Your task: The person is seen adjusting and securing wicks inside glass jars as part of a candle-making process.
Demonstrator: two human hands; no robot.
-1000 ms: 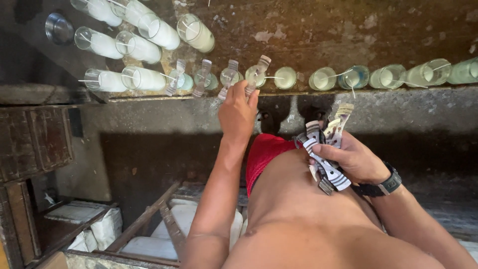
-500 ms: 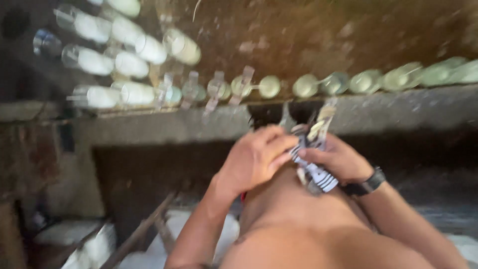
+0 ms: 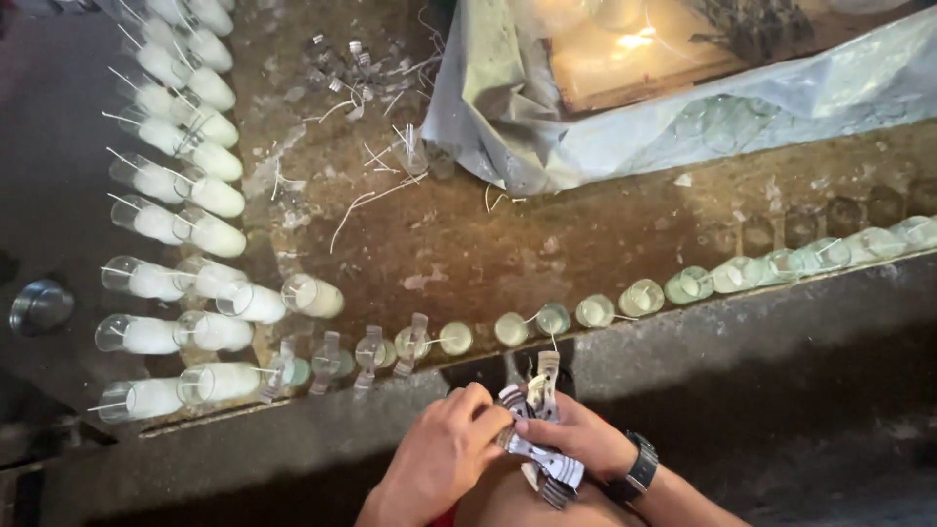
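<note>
My right hand (image 3: 576, 439), with a dark wristwatch (image 3: 639, 468), grips a bundle of flat metal clips (image 3: 537, 429) near my body. My left hand (image 3: 444, 449) meets it, fingertips pinching one clip at the top of the bundle. Just beyond my hands, a row of small glass cups with white wax (image 3: 551, 317) lines the front edge of a dirty workbench (image 3: 468, 234). Metal clips (image 3: 415, 342) rest across three cups at the row's left end, holding their wicks.
Several wax-filled glasses with wicks (image 3: 185, 205) stand in columns on the left. Loose clips and wick scraps (image 3: 342, 68) lie at the back. A grey plastic sheet (image 3: 683, 107) covers a tray at the back right. A concrete ledge (image 3: 732, 342) runs below the bench.
My left hand has come back from the row of cups to the clip bundle in my right hand. The view has tilted up over the bench.
</note>
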